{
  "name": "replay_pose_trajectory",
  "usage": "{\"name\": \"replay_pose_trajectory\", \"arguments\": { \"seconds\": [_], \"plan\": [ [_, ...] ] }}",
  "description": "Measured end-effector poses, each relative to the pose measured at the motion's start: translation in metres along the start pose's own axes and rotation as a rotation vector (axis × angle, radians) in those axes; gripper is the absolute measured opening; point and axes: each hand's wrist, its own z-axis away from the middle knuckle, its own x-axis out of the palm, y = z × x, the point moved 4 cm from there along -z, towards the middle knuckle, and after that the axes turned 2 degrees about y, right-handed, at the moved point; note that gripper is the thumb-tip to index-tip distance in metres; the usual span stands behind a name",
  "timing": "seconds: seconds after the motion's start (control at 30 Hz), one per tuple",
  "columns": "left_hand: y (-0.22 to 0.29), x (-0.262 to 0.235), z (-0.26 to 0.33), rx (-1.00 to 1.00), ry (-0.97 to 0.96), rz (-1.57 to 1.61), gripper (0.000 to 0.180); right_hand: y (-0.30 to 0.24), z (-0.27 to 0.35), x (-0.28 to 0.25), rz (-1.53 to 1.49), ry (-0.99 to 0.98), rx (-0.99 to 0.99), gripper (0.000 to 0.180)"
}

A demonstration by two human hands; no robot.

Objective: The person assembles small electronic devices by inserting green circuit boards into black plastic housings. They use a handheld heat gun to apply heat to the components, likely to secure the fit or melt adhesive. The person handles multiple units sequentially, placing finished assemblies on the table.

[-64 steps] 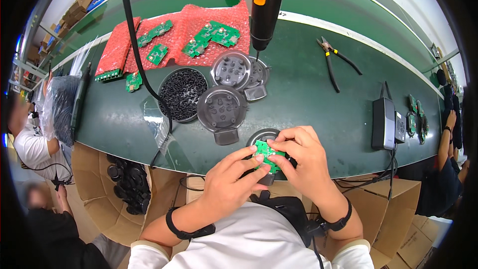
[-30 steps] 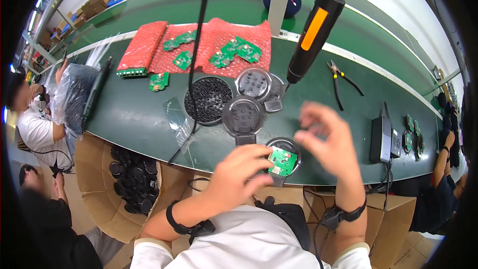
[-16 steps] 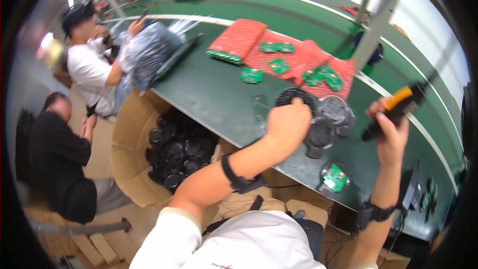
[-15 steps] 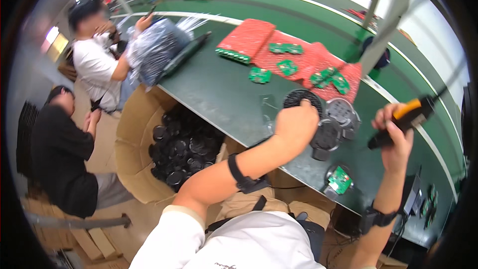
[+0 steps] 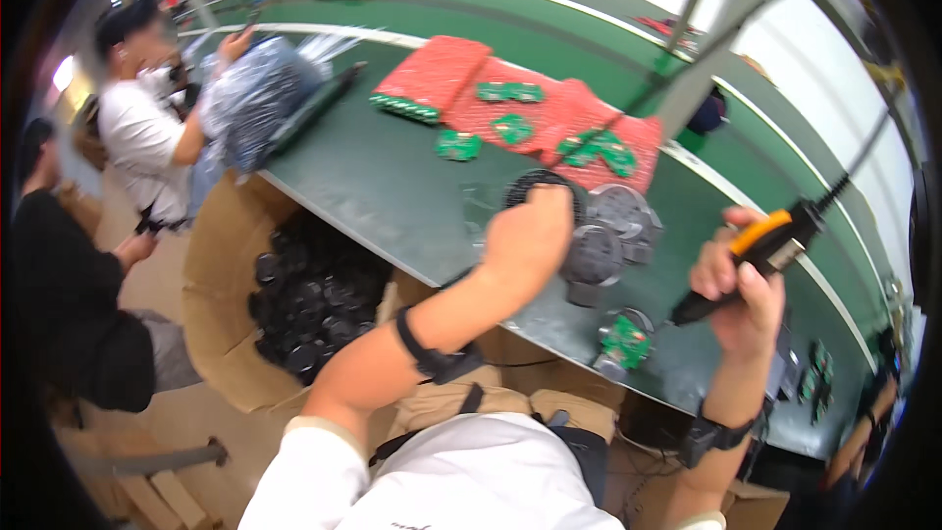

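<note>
okay, right hand (image 5: 738,287) is wrapped around an orange-and-black electric screwdriver (image 5: 751,257), long axis slanting down-left, tip aimed at the round black housing with a green circuit board (image 5: 624,342) near the green bench (image 5: 392,191) front edge. left hand (image 5: 528,236) is farther up-left, fingers curled onto a black round dish of small parts (image 5: 546,186); grip unclear. the right hand is nearer the board.

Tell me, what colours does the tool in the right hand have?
The electric screwdriver in the right hand is black with an orange band; the head view shows it.
</note>
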Motion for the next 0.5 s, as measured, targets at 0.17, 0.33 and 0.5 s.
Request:
{"name": "replay_pose_trajectory", "arguments": {
  "seconds": [0.17,0.33,0.5],
  "plan": [
    [-0.002,-0.019,-0.003,-0.014,0.041,0.349,0.011,-0.009,0.001,0.005,0.142,0.018,0.013,0.054],
    [0.031,-0.036,0.008,-0.179,-0.248,0.826,0.009,-0.005,0.011,0.005,0.137,0.148,-0.12,0.041],
    [0.066,-0.021,0.038,-0.241,-0.462,1.061,0.01,-0.006,0.021,0.019,0.186,0.351,-0.216,0.014]
  ]
}}
